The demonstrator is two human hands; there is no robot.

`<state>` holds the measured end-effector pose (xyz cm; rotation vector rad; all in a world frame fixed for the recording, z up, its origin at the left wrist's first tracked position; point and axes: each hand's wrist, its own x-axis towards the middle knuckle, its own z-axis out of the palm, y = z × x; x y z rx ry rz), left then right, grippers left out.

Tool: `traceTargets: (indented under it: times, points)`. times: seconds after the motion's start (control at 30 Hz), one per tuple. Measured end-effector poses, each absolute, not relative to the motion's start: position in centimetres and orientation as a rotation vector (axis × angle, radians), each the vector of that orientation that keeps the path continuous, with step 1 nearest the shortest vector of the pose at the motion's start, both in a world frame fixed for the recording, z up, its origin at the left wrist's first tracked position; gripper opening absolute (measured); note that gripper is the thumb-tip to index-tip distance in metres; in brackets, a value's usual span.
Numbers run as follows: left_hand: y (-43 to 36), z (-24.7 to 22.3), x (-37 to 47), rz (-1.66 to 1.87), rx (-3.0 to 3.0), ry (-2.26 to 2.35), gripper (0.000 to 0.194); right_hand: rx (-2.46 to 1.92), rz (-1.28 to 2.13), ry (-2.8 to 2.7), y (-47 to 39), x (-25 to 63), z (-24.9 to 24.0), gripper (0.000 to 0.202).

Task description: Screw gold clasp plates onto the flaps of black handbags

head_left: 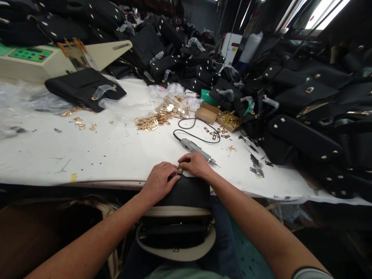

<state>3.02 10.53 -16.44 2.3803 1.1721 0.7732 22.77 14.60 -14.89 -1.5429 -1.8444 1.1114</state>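
Note:
A black bag (186, 193) with a pale lining lies open across the lap, its flap reaching up to the table edge. At the flap's far edge sits a small gold metal plate (180, 170). My left hand (162, 178) is closed on the flap edge, just left of the plate. The fingers of my right hand (195, 164) pinch the gold plate from the right. A grey electric screwdriver (196, 150) with a black cable lies on the table just beyond my right hand.
The white table (116, 155) carries gold fittings (151, 122), cardboard boxes (207, 113) with small gold parts, and dark metal plates (257, 166). Black bags (305, 137) are piled at the right and back. A cream machine (35, 62) stands at the left back.

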Motion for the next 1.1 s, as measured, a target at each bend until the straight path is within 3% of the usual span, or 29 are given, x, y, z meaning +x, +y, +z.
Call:
traceTargets:
  times: [0.47,1.1]
  points:
    - [10.7,-16.8,2.9,0.758,2.472,1.119,0.022,-1.494,0.889,-1.805,13.3,22.5,-15.9,0.008]
    - [10.4,-16.7,2.7,0.690,2.507,1.164,0.024,-1.517,0.714,-1.961,12.7,23.0,-16.4,0.013]
